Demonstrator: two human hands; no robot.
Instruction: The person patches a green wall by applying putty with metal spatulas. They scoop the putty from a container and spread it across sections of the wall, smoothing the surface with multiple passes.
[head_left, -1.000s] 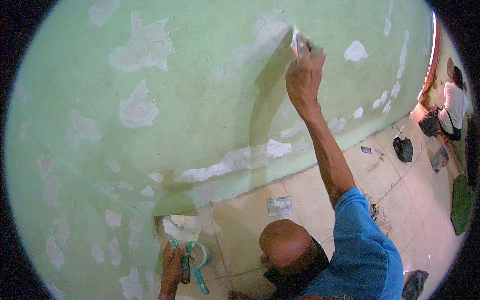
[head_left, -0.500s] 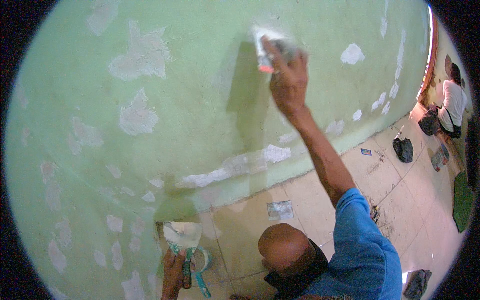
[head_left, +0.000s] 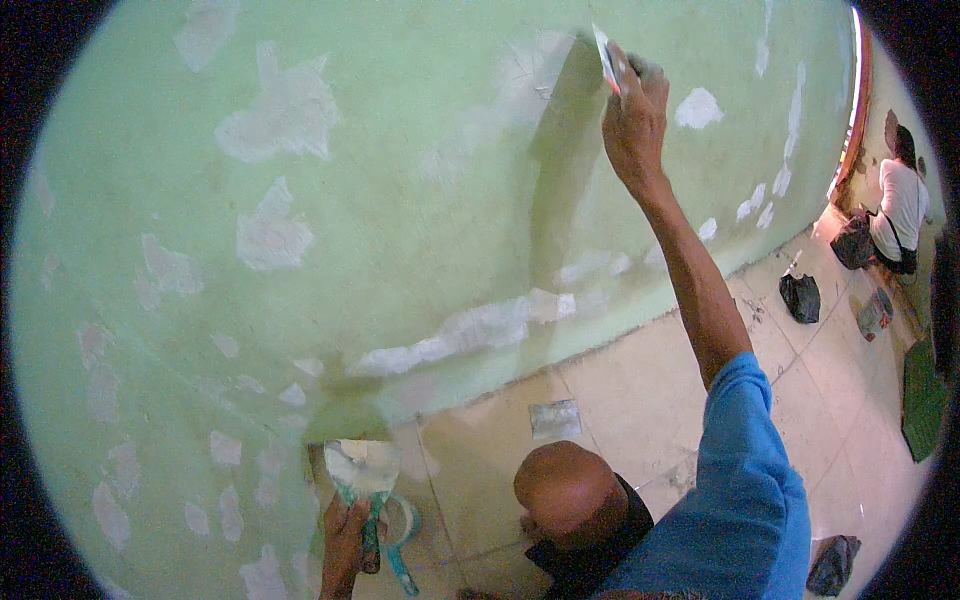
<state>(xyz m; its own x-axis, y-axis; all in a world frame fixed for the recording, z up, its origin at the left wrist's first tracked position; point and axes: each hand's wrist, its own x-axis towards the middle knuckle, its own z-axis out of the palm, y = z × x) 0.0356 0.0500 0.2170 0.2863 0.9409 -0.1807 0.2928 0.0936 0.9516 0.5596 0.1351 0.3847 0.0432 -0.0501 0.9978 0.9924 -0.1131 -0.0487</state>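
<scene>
Off-white and smeared over most of its broad face, the wide scraper was held in the left hand, fingers closed about its handle. Its blade pointed away from the person, low beside the wall; green, pale-flecked staining marked the neck, and the handle's end was dark. The right hand, raised high in front of the wall, pinched a smaller flat tool between thumb and fingers. That tool was seen nearly edge-on, pale along the blade, with a reddish area near the grip; contact with the surface could not be determined.

Just beside the wide scraper was a round, pale item with a teal handle. The green wall bore irregular whitish patches, with a long, uneven strip near its base. On the tiled floor lay a greyish sheet. Farther right were a black bag and a green mat; beyond, a person in a white top faced another wall.
</scene>
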